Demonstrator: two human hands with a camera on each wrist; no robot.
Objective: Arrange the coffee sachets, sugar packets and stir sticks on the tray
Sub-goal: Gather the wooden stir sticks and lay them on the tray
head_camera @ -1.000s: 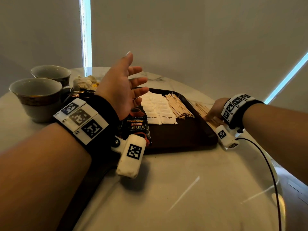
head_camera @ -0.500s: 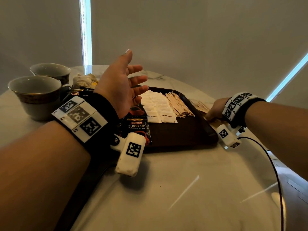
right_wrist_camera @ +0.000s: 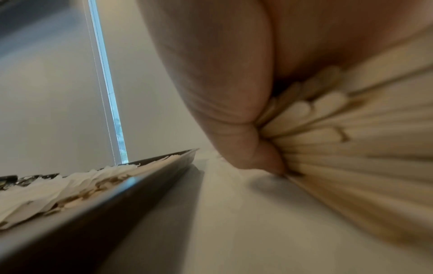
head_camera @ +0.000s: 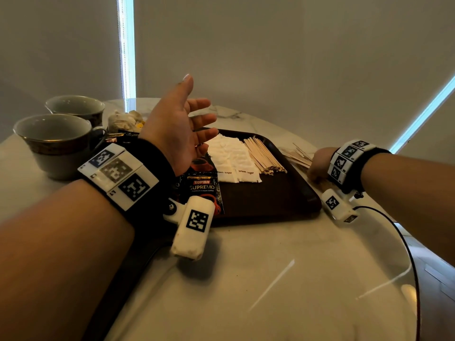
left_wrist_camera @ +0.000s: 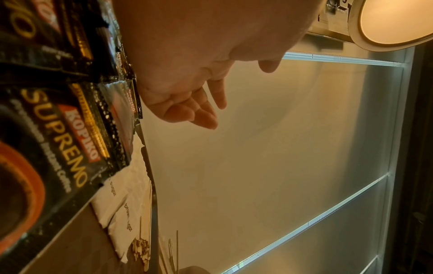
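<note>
A dark brown tray [head_camera: 283, 200] lies on the pale table. On it are black Kopiko coffee sachets [head_camera: 203, 190] at the left, white brown-sugar packets [head_camera: 234, 158] in the middle and a row of wooden stir sticks [head_camera: 264, 156] to the right. My left hand [head_camera: 182, 126] hovers palm up above the tray's left part, fingers spread, holding nothing. My right hand [head_camera: 317, 163] is down on the table just right of the tray, fingers curled round a bundle of loose stir sticks [right_wrist_camera: 339, 129]. The sachets [left_wrist_camera: 58, 120] fill the left of the left wrist view.
Two grey cups [head_camera: 56, 139] stand at the table's left, with crumpled wrappers [head_camera: 123, 119] behind them. A black cable [head_camera: 403, 237] runs from the right wrist along the table's right edge. Bare table top [head_camera: 270, 279] lies in front of the tray.
The left hand has stayed raised and open, shifting only slightly. The right hand has kept its place on the stir sticks beside the tray.
</note>
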